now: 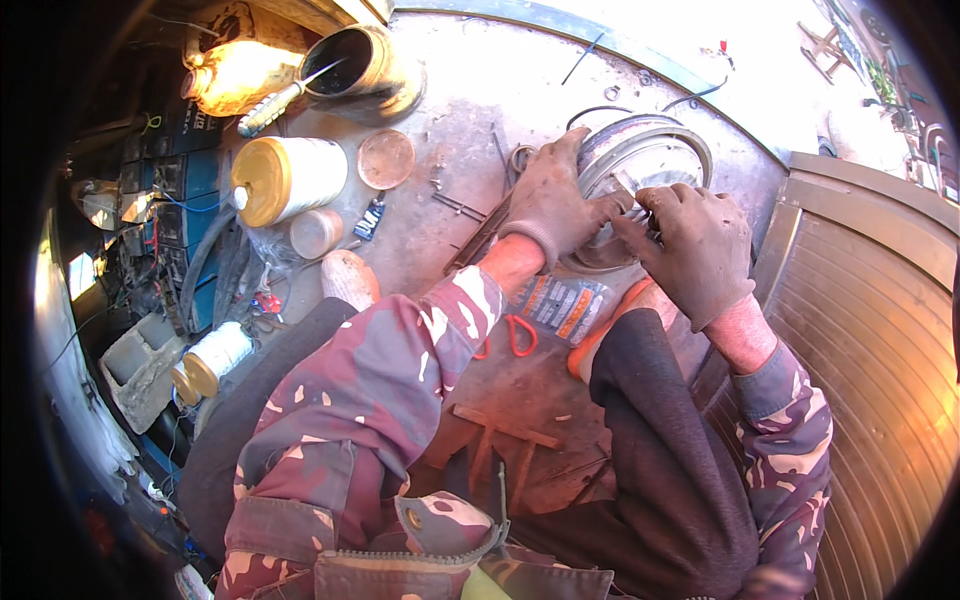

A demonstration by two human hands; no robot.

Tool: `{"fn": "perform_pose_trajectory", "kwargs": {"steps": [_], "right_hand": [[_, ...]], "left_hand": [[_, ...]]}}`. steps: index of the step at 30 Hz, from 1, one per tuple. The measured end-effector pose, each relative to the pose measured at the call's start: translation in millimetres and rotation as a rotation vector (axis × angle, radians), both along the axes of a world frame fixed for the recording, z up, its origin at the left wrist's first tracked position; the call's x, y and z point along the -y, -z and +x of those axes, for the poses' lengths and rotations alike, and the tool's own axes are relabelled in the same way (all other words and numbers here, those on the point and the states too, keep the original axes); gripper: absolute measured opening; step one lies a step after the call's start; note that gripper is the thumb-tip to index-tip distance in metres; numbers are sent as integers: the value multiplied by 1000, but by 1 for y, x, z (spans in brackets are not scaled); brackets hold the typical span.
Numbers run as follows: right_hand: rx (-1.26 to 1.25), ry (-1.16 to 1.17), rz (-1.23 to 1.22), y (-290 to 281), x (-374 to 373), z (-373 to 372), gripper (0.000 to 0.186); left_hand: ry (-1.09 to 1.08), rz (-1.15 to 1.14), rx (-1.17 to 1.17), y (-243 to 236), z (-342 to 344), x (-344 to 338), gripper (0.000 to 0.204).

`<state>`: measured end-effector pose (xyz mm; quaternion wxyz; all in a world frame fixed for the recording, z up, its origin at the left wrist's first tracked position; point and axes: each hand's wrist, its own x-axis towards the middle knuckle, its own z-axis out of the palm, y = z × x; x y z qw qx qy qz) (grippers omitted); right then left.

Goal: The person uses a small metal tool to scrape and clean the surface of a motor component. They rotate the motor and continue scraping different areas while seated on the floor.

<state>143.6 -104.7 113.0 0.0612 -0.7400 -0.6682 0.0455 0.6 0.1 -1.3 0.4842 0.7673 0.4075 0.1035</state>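
Observation:
Both of my hands wear dusty brown gloves and work at a round metal drum-like part (690, 150) with a raised rim, on the floor ahead of me. My left hand (563, 192) holds the near-left side of the part, its thumb reaching toward the middle. Over the part's near-right side is my right hand (700, 240), fingers curled and pinched together near the centre. What they pinch is mostly hidden. Just below the hands lies a clear packet (562, 303) with orange and grey print. Red-handled scissors (521, 336) show partly beside my left sleeve.
To the left stand a dark-mouthed can (385, 85) with a screwdriver (270, 108) across it, a yellow-lidded white container (310, 172) and a white spool (222, 350). A concrete block (143, 372) sits farther left. At right rises a ribbed brown panel (870, 330). My feet flank the packet.

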Motion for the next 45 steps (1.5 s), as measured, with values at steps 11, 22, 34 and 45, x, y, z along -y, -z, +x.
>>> {"fn": "perform_pose_trajectory", "kwargs": {"steps": [11,22,34,45], "right_hand": [[-81,81,-89,4,0,1,33],[-126,22,40,11,6,6,20],[-944,566,184,29,44,40,22],[-1515,877,156,66,93,43,34]], "left_hand": [[2,-59,-36,1,1,-1,113],[9,10,-11,1,2,1,105],[0,16,-30,-4,18,-3,104],[-188,-248,276,42,-8,25,88]]}}
